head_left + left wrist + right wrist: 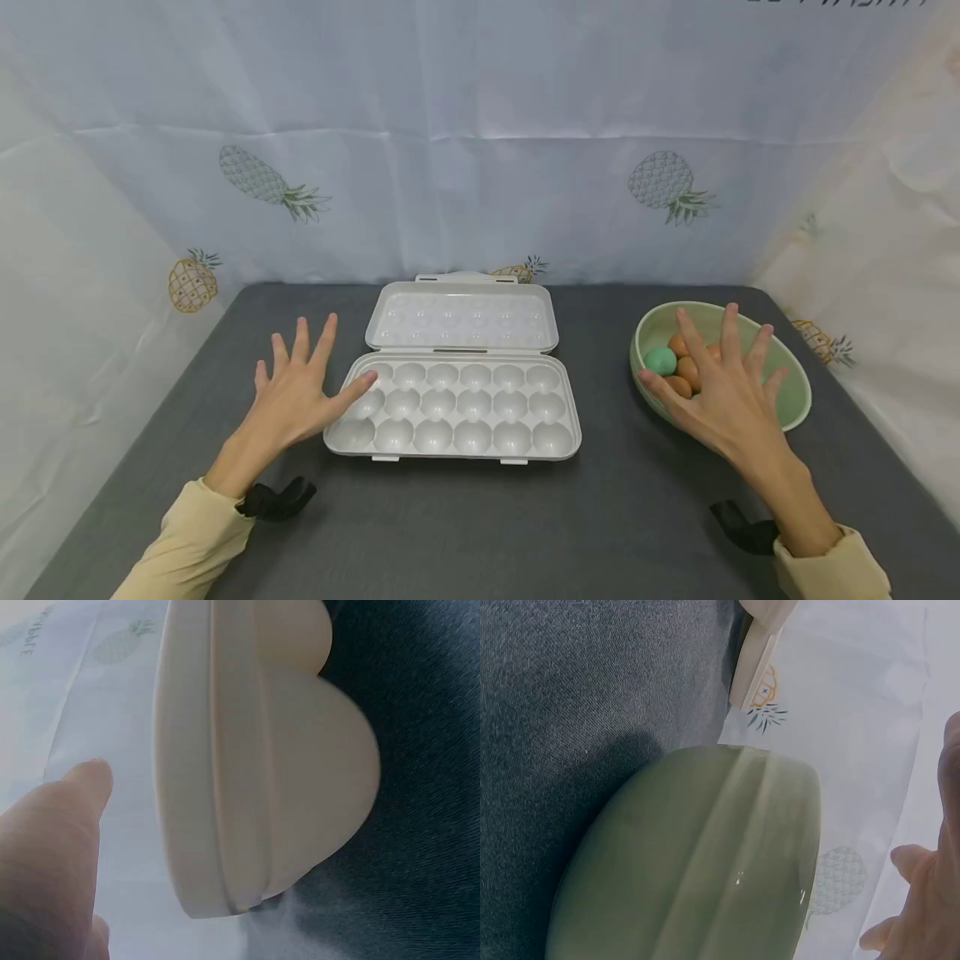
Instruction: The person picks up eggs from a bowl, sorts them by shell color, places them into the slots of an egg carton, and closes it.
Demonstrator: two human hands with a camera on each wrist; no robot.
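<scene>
A white egg carton [450, 408] lies with its lid [463, 318] folded back, its rows of round hollows holding nothing. My left hand [292, 400] is spread over its left side, the thumb overlapping the left hollows in the head view. In the left wrist view the side of the carton [255, 772] stands beside my thumb [60, 840]. My right hand [723, 400] is spread above a pale green bowl [795, 392], fingers apart and gripping nothing. Inside the bowl are several brown eggs [678, 386] and a green egg [660, 361], partly hidden by that hand.
Both things stand on a table with a dark grey cloth [480, 525]. A pale curtain [465, 208] printed with pineapples hangs behind and along the sides. Black straps [277, 500] circle both wrists.
</scene>
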